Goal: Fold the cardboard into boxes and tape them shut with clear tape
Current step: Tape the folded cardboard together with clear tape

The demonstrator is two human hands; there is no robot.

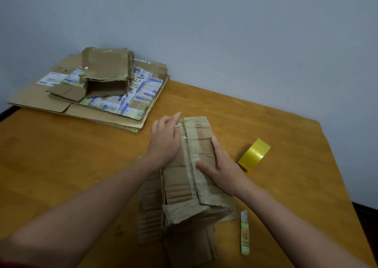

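**Though Work Had Begun, Much Remained**

Where the table (61, 165) came nearest the camera, a small cutter (244, 232) lay untouched. Just beyond it sat the cardboard box (204, 149) being worked on. It was long and narrow, and its top flaps met along a seam that already carried clear tape.

The left hand (164, 141) lay flat on the left flap toward the far end, fingers straight and pressing, gripping nothing. The right hand (221, 165) rested on the right flap with its thumb spread across the top and its fingers stretched along the right edge, also flat and unclenched. The tape roll (254, 154) stood on edge just beside that hand, not touching it.

By this showing the box was at the smoothing stage. Its near end looked ragged and was too blurred to tell whether it had been sealed.

Farther off, a second box (104, 71) sat on a stack of flat cardboard (41, 102) with its mouth open toward the camera. It was not yet taped shut, and several sheets were left to fold.
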